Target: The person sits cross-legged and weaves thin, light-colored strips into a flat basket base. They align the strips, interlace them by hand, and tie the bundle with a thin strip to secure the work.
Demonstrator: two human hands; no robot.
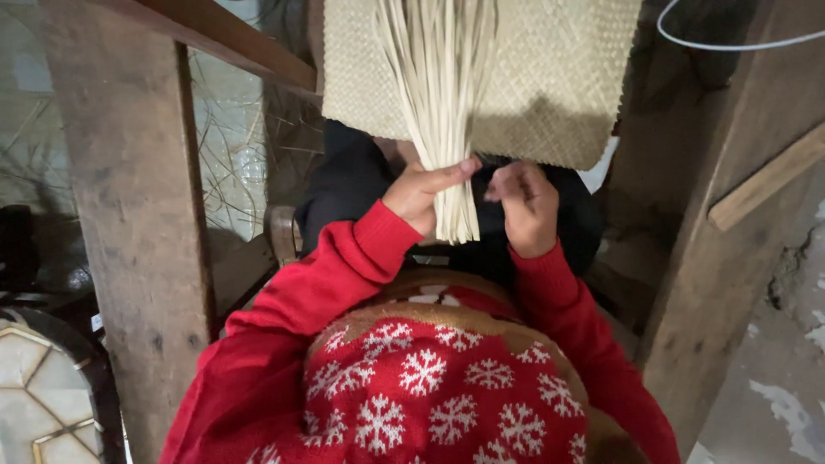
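Observation:
A pale woven mat (550,77) lies over my dark-trousered lap, reaching up out of the picture. A bundle of loose pale straw strips (443,112) runs down from its top to a cut end near my waist. My left hand (423,193) is closed around the lower part of that bundle, thumb pointing right across it. My right hand (526,206) sits just right of the bundle below the mat's edge, fingers curled inward; what it pinches is hidden. Both arms wear red sleeves, over a red sweater with white snowflakes.
A thick wooden post (129,215) stands at my left, with a slanted beam above it. Another wooden post (730,241) rises at my right beside a cracked concrete floor. Loose straw lies behind the left post. A white cord (730,43) loops at the top right.

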